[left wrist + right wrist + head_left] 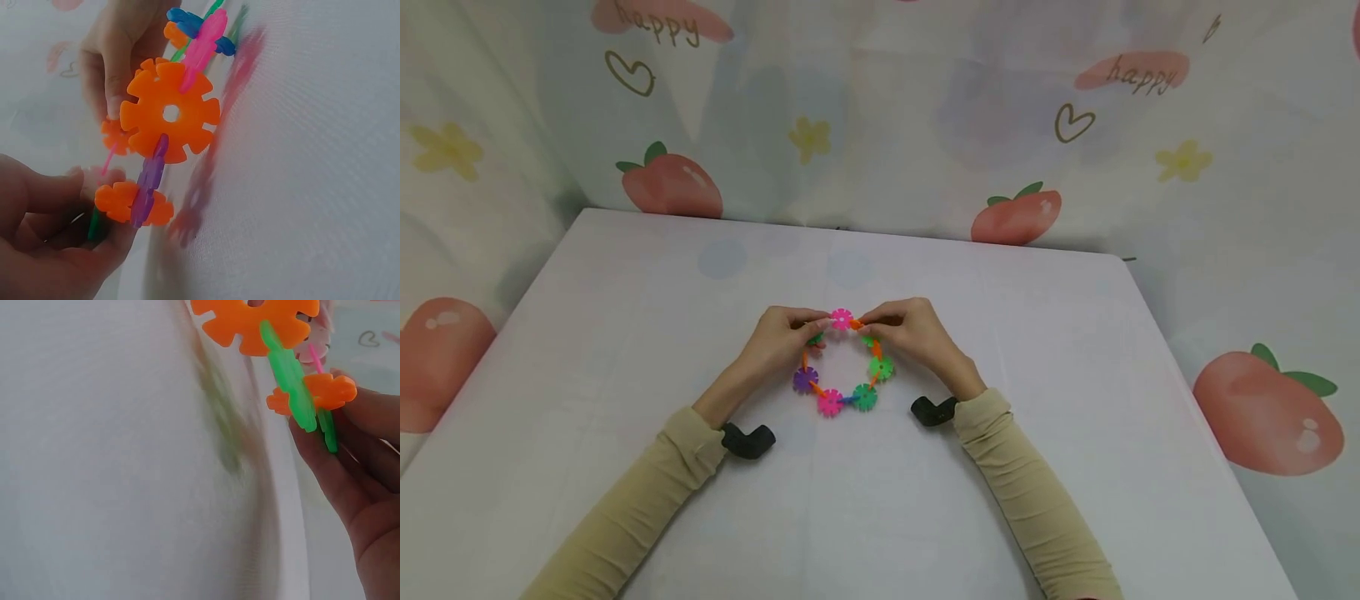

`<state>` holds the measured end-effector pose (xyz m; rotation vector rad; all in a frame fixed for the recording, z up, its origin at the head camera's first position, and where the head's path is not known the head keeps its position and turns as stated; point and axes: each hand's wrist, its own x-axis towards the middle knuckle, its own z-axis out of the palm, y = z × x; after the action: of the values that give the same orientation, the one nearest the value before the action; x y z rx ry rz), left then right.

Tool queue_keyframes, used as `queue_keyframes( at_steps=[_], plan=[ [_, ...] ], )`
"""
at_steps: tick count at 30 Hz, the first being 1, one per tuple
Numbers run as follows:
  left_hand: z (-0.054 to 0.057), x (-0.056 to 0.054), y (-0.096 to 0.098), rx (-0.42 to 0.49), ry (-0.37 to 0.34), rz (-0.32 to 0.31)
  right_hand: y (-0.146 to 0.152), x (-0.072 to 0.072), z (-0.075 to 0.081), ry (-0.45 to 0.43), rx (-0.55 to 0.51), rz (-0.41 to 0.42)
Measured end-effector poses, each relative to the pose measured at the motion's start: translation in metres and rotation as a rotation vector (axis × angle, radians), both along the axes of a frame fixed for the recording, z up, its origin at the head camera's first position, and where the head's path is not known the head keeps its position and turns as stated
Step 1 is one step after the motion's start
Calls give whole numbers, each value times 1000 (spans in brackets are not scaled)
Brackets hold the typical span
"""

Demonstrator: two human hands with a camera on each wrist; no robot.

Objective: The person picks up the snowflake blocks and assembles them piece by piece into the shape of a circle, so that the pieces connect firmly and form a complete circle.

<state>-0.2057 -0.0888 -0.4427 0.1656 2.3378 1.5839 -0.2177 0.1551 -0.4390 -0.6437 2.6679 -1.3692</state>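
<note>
A ring of slotted plastic snowflake discs point(831, 403), joined edge to edge, is held over the white table by both hands. Its discs are pink, green, purple, orange and blue. My left hand point(778, 337) pinches the ring's upper left, near a green disc and the pink disc point(842, 319) at the top. On the upper right, my right hand point(916, 332) pinches an orange disc between thumb and fingers. The left wrist view shows a large orange disc point(197, 115) slotted to a purple one point(149, 184). In the right wrist view, a green disc point(289, 381) crosses orange ones close to the fingertips.
The white table point(850, 517) spreads around the ring. Black bent pieces point(749, 442) sit at both wrists, beside the rolled beige sleeves point(625, 500). Behind the table's far edge hangs a curtain point(895, 150) printed with fruit, hearts and flowers.
</note>
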Motion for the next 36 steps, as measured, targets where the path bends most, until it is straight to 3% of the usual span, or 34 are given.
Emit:
queue_keyframes(
  at_steps=[7, 16, 23, 32, 36],
  plan=[
    [1, 0, 1, -41, 59, -22, 1, 0, -1, 12, -47, 22],
    [-2, -2, 5, -37, 70, -42, 4, 2, -3, 50, -30, 13],
    [-2, -5, 9, 19, 45, -60, 8, 0, 1, -13, 37, 3],
    [-10, -9, 10, -31, 68, -124, -9, -7, 1, 8, 147, 174],
    [-9, -10, 11, -81, 102, -123, -14, -10, -1, 52, 190, 184]
  ],
)
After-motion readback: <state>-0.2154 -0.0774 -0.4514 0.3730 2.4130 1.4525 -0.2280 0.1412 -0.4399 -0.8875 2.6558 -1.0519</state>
